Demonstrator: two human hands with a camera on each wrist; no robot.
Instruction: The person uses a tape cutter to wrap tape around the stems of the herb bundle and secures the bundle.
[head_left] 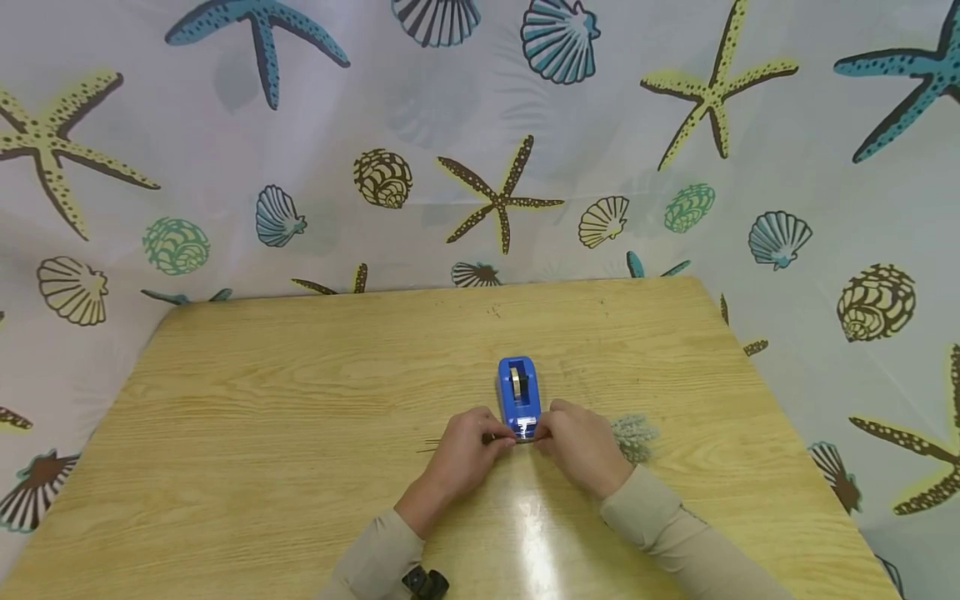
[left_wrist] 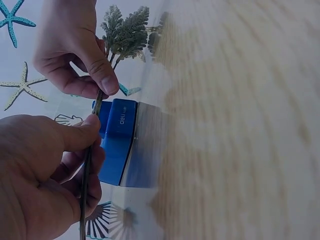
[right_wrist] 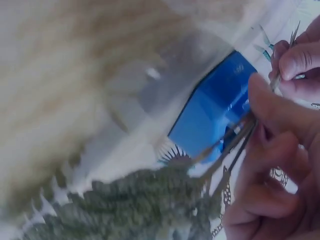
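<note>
Both hands hold a small bunch of leafy sprigs by its thin dark stems (left_wrist: 83,205), level across the front of a blue tape dispenser (head_left: 520,413). My left hand (head_left: 459,457) pinches the stems between thumb and fingers, their bare ends jutting out leftward. A short gap away, my right hand (head_left: 588,446) pinches them nearer the grey-green foliage (head_left: 634,437), which sticks out past that hand. The dispenser carries a narrow tape roll (head_left: 515,382), and its front end, with a pale shiny patch, lies right by the fingertips. Fingers hide part of the stems.
A light wooden table (head_left: 285,400) lies under the hands, its glossy top reflecting light near the front. Behind and beside it hangs a white cloth (head_left: 450,108) printed with starfish and shells. A dark device (head_left: 425,582) sits at the left wrist.
</note>
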